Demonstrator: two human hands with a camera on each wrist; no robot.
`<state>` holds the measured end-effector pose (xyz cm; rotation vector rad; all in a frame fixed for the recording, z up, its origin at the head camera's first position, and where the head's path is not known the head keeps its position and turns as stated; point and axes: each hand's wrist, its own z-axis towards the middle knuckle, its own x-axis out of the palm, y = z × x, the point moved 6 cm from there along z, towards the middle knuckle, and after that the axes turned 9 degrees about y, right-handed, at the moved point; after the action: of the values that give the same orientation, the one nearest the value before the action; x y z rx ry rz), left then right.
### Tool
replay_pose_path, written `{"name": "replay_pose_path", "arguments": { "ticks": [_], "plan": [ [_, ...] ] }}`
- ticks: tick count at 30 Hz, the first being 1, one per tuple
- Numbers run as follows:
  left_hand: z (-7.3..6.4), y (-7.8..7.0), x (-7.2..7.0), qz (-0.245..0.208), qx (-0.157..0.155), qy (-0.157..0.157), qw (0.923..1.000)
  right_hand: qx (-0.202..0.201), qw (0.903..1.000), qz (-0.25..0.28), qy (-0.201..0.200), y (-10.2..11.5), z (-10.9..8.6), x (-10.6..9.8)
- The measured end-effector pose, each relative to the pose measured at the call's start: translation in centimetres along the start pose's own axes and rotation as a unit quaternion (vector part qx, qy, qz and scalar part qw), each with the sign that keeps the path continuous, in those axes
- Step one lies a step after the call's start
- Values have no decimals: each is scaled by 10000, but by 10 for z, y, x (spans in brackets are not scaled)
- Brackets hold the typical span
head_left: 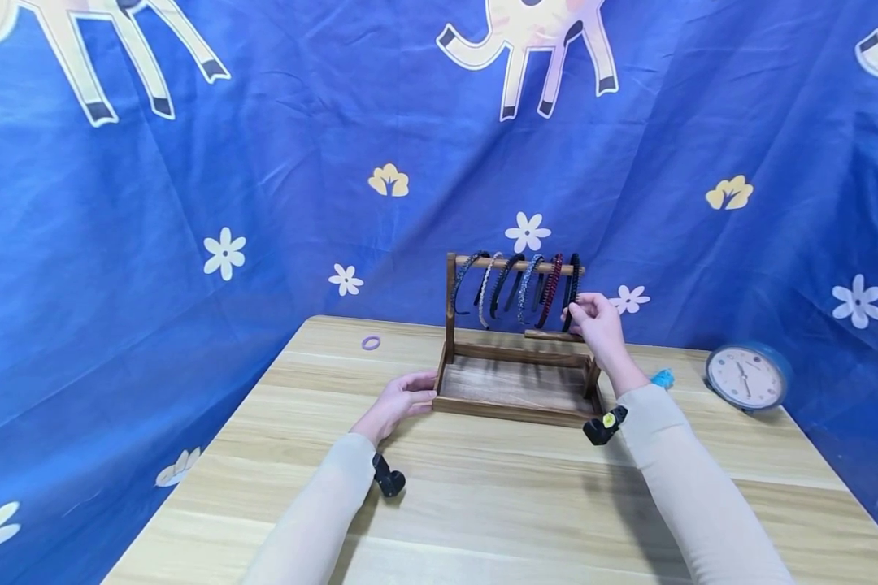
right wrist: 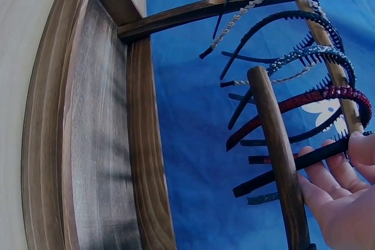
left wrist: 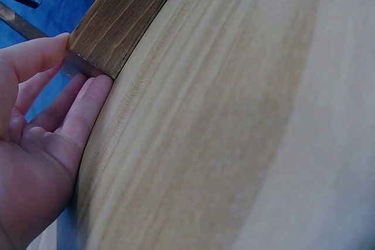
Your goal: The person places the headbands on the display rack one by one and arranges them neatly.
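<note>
A dark wooden rack [head_left: 512, 414] with a tray base stands on the table. Several headbands hang over its upper bar, among them a dark red one [head_left: 552, 291], a sparkly blue one [head_left: 527, 288] and a pale braided one [head_left: 486, 288]. At the bar's right end my right hand [head_left: 597, 323] pinches a black headband [right wrist: 319, 155] between thumb and fingers; the band still sits on the bar. My left hand [head_left: 402, 400] touches the tray's front left corner, fingers fairly straight against the wood, thumb near its top edge [left wrist: 96, 42].
A lower wooden bar [right wrist: 272, 144] sticks out beside my right hand. On the table [head_left: 483, 496] lie a purple ring [head_left: 371, 343] at the left and a small blue item [head_left: 662, 379] at the right. A round clock [head_left: 745, 377] stands far right, before the blue curtain [head_left: 336, 211].
</note>
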<state>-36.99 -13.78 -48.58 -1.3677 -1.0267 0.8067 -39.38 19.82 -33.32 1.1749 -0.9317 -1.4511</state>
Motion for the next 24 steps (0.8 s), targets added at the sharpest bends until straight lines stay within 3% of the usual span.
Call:
{"name": "replay_pose_path", "arguments": {
  "ticks": [13, 18, 24],
  "plan": [
    [-1, -2, 0, -25, -45, 45, 10000, -20, 9997, -218, -97, 1, -4, -2],
    [-6, -5, -4, -154, 108, -10, 9998, -465, 9976, -456, -221, 6, -11, -7],
    [-23, -16, -19, -234, 354, -206, 9989, -1145, 9919, -449, -326, 9, -33, -24]
  ]
}}
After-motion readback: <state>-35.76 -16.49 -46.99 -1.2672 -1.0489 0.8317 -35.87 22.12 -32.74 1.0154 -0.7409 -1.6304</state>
